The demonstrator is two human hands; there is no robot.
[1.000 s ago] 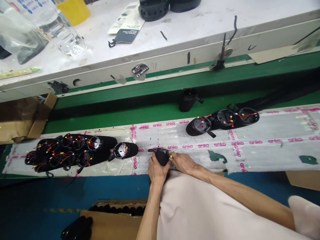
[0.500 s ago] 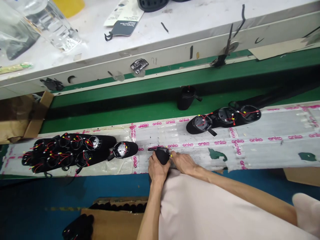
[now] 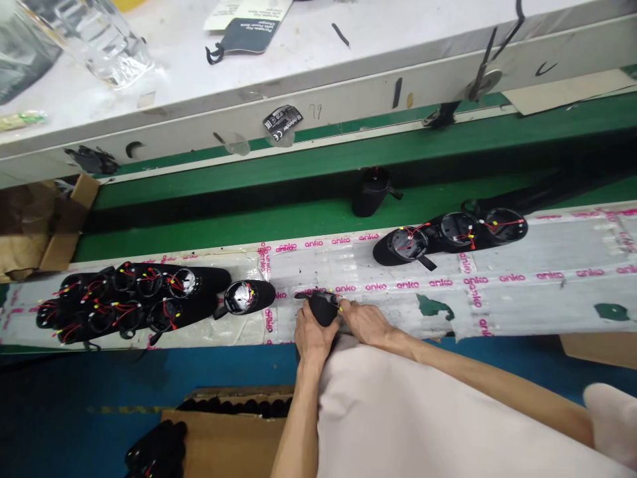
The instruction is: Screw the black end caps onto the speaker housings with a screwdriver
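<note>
My left hand (image 3: 310,337) is wrapped round a small black speaker shell (image 3: 323,308) at the near edge of the taped work strip (image 3: 522,292). My right hand (image 3: 365,320) pinches at the shell's right side, where yellow-tipped wires show. Just left of my hands lies a single open black shell (image 3: 245,296) with red wires inside. Further left is a pile of several such shells (image 3: 129,302). Three more shells (image 3: 450,236) lie in a row at the right on the strip.
A green conveyor belt (image 3: 279,219) runs behind the strip, with one upright black shell (image 3: 371,192) on it. A white bench (image 3: 318,60) holds plastic bags and a product card. A cardboard box (image 3: 223,431) of black parts sits below by my lap.
The view has tilted slightly, so everything has shifted a little. My hands stay on the same shell in the same place.
</note>
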